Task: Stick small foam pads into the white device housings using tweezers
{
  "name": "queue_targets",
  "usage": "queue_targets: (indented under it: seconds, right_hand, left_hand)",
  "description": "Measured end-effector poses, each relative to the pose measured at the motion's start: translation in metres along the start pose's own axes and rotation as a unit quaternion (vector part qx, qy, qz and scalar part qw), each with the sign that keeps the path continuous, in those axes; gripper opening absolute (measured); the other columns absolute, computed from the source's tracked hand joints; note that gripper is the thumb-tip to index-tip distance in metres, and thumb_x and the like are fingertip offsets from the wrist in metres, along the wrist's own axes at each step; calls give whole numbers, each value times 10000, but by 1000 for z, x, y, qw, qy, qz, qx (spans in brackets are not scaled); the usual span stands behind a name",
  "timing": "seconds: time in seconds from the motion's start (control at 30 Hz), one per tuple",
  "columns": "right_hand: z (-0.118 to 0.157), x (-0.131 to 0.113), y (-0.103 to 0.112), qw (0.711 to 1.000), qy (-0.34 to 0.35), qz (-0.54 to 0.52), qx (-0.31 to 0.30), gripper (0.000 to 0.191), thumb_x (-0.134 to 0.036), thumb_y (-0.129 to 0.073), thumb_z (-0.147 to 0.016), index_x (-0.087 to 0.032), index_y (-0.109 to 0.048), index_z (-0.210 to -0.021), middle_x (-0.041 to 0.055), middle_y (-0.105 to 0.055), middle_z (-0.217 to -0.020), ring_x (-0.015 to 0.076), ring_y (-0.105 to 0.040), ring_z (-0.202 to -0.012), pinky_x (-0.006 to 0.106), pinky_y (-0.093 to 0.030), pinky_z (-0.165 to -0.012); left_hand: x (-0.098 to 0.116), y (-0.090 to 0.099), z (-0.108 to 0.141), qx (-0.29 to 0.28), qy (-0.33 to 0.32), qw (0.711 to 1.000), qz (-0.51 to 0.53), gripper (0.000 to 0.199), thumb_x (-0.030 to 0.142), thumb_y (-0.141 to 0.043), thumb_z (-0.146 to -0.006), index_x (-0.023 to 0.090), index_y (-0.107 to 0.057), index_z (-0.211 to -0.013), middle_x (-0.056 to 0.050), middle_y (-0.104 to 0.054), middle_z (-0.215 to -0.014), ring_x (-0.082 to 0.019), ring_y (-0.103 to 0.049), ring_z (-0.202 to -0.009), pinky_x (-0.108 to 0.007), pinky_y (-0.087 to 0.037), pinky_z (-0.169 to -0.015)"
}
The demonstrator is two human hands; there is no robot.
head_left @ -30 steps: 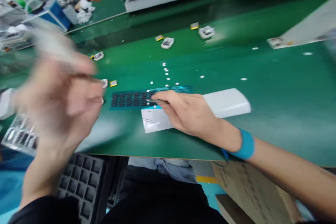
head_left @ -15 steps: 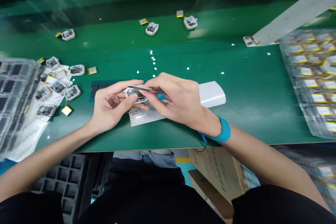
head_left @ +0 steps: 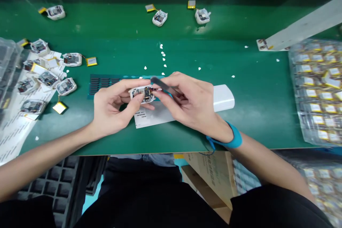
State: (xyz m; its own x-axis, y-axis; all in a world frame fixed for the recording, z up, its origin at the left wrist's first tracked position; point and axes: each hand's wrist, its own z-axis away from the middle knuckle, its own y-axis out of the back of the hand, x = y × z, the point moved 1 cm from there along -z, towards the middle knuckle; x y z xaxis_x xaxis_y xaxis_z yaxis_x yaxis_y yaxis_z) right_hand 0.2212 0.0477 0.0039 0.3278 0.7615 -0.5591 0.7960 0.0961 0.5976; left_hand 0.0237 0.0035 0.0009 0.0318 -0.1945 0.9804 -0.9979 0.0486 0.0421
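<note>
In mid-frame, the left hand [head_left: 113,108] grips a rounded white plastic casing [head_left: 141,89] with exposed circuitry [head_left: 148,94] above the green worktop [head_left: 262,114]; the right hand [head_left: 193,98] has its grip closed around a slim dark-grey tool [head_left: 163,84].

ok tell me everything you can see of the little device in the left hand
The device has a white, plastic-looking shell, open on the side facing the camera, showing a dark circuit board with small parts. The left hand holds it above the green bench, thumb across its open face. The right hand holds a slim dark tool at its right end; whether that touches is unclear.
</note>
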Motion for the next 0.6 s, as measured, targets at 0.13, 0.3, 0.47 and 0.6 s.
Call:
queue_targets:
  seconds: [0.13, 0.3, 0.47, 0.6]
  right_hand:
    - [-3, 4, 1, 1000, -14, 3, 16, 140, -278, -631, -1070, -174, -705, -1012, 10, -731, -887, 96, -632, -686, 244, -526, -648]
    - [-3, 12, 5, 997, 31, 46, 45, 48, -190, -679, -1030, -166, -720, -1036, 6, -758, -927, 96, -674, -773, 226, -526, -699]
    - [1, 12, 4, 993, 84, 78, -14, 171, -82, -579, -1009, -157, -716, -1079, -16, -787, -960, 70, -693, -788, 176, -478, -635]
    - [2, 15, 4, 987, 46, 152, -17, 203, -89, -523, -970, -164, -704, -1023, -17, -784, -916, 89, -700, -736, 190, -476, -585]
  left_hand:
    - [-5, 0, -10, -14, 22, 999, 22, 111, 223, -821, -904, 232, -791, -1010, -11, -828, -919, -205, -805, -630, -279, -704, -570]
    - [-6, 1, -22, -117, 87, 986, 75, 134, 233, -826, -885, 207, -793, -1013, -17, -813, -856, -231, -791, -569, -300, -690, -528]
    - [-4, 6, -14, -99, 106, 988, 48, 147, 244, -811, -908, 175, -788, -1036, -21, -817, -862, -222, -789, -565, -323, -713, -580]
    - [-1, 7, -11, -108, 88, 990, 33, 141, 234, -794, -916, 166, -769, -1038, -26, -821, -859, -224, -793, -570, -305, -704, -568]
